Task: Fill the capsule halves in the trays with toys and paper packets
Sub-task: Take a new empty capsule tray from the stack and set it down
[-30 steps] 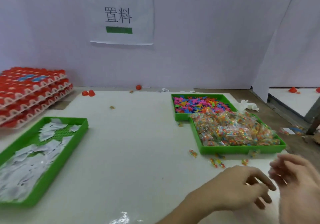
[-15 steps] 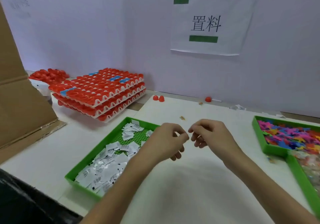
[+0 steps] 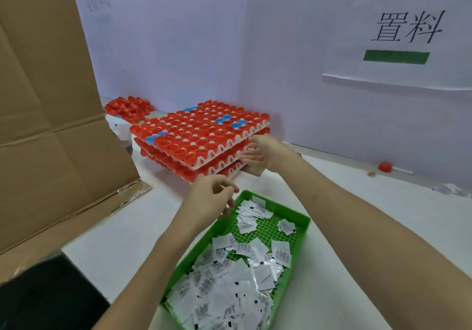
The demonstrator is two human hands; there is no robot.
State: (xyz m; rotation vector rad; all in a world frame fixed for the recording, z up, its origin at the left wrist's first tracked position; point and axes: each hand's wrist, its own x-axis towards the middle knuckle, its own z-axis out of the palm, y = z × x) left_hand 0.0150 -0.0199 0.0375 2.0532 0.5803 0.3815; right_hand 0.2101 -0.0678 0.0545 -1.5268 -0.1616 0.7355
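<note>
My right hand (image 3: 258, 152) touches the right edge of the stacked trays (image 3: 201, 135), and I cannot tell if it grips. My left hand (image 3: 213, 196) hovers nearer, fingers loosely curled, at the green tray's (image 3: 304, 223) far corner.

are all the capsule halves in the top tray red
No, a few blue capsule halves sit among the red ones in the top tray.

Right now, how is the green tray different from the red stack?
The green tray is single, holding flat white packets; the red stack is several trays high, holding capsule halves. The right hand touches the red stack, not the green tray. Both sit on the white table.
</note>
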